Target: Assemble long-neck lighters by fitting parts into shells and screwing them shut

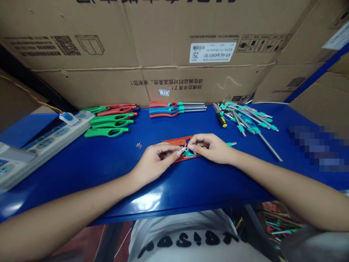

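Observation:
My left hand (156,160) pinches a small metal-and-white part (183,149) between thumb and fingertips. Close against it, my right hand (211,148) is closed too, its fingertips meeting at the right end of that part; what exactly they grip is too small to make out. Under both hands lies an opened orange lighter casing (174,141), with a teal piece (188,154) and a white wire showing inside its lower half. A teal-and-metal tip (231,144) sticks out to the right from behind my right hand. Parts of the casing are hidden by my fingers.
Loose screws (139,145) lie left of the casing. Green lighter casings (109,132) and assembled lighters (177,110) rest farther back. A screwdriver (221,119) lies beside a pile of metal lighter tubes (249,118). A power strip (51,140) runs along the left, before a cardboard wall (169,54).

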Action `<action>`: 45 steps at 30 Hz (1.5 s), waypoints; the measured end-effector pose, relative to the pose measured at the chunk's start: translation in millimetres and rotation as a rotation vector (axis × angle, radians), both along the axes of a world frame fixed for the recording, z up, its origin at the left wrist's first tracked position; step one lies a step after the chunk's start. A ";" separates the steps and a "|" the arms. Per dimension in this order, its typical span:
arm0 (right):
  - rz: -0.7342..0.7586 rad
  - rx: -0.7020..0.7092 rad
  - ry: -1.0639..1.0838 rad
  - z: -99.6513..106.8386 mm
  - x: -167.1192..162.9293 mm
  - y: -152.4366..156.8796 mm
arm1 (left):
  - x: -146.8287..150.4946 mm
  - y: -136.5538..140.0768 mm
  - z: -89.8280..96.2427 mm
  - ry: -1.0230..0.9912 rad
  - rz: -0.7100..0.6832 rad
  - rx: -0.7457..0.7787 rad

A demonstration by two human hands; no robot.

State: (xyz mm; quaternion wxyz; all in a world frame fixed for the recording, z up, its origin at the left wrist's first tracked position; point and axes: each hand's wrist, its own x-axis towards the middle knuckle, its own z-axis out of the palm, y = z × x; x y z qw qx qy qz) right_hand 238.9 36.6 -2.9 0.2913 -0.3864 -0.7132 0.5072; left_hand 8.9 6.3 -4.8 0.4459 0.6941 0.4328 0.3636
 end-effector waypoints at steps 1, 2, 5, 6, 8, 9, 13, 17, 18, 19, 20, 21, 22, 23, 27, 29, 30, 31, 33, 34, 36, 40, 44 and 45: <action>-0.006 0.001 0.009 -0.2 -0.3 0.0 | 0.3 -0.4 0.9 -0.002 0.003 -0.006; -0.010 0.001 0.016 -0.5 -0.5 0.1 | 0.5 -0.8 1.6 -0.001 0.007 -0.010; -0.010 0.004 0.021 -1.0 -0.4 0.5 | 0.5 -1.0 2.1 0.008 0.011 -0.024; -0.009 0.006 0.019 -1.1 -0.4 0.5 | 0.4 -0.7 1.9 0.014 0.007 -0.027; -0.003 0.012 0.013 -1.3 -0.3 0.2 | 0.1 0.2 1.2 0.029 0.000 -0.027; 0.000 0.017 0.006 -1.3 -0.3 -0.1 | 0.0 0.7 0.8 0.035 -0.003 -0.025; -0.002 0.039 -0.013 -1.5 -0.6 -1.2 | -0.6 2.0 -0.4 0.047 -0.013 -0.014; -0.013 0.043 -0.004 -0.6 -1.1 -1.7 | -0.5 1.4 -0.9 0.053 -0.017 -0.001; -0.013 0.044 -0.003 -0.3 -1.2 -1.9 | -0.5 1.1 -0.9 0.058 -0.018 0.003; -0.012 0.044 -0.002 0.0 -1.3 -2.0 | -0.5 0.8 -0.9 0.063 -0.018 0.006; -0.010 0.044 -0.002 0.2 -1.4 -2.1 | -0.6 0.5 -0.9 0.067 -0.017 0.009; -0.007 0.043 -0.004 0.2 -1.5 -2.2 | -0.7 0.3 -1.0 0.069 -0.016 0.010; -0.006 0.043 -0.006 0.2 -1.5 -2.3 | -0.8 0.1 -1.1 0.069 -0.016 0.012; -0.006 0.044 -0.009 -0.1 -1.5 -2.3 | -0.9 0.1 -1.2 0.069 -0.016 0.015; -0.014 0.065 -0.021 -2.0 -1.0 -1.9 | -0.8 0.3 -1.7 0.066 -0.018 0.034; -0.014 0.073 -0.027 -3.1 -0.7 -1.7 | -0.6 0.4 -1.7 0.066 -0.021 0.043; -0.012 0.075 -0.029 -3.4 -0.5 -1.6 | -0.6 0.4 -1.6 0.066 -0.021 0.047; -0.009 0.077 -0.029 -3.7 -0.3 -1.5 | -0.5 0.4 -1.5 0.067 -0.020 0.051; -0.001 0.081 -0.028 -4.0 0.0 -1.4 | -0.4 0.5 -1.5 0.068 -0.019 0.057; 0.003 0.082 -0.027 -4.1 0.1 -1.4 | -0.4 0.5 -1.6 0.069 -0.019 0.057; 0.006 0.086 -0.028 -4.3 0.1 -1.3 | -0.2 0.4 -1.9 0.070 -0.020 0.058; 0.005 0.093 -0.034 -4.8 -0.3 -1.6 | 0.0 -0.2 -2.8 0.075 -0.024 0.068; -0.001 0.080 -0.050 -4.8 -0.7 -2.3 | -0.3 -0.6 -2.9 0.085 -0.026 0.080; -0.003 0.077 -0.051 -4.7 -0.7 -2.4 | -0.4 -0.6 -2.9 0.084 -0.024 0.078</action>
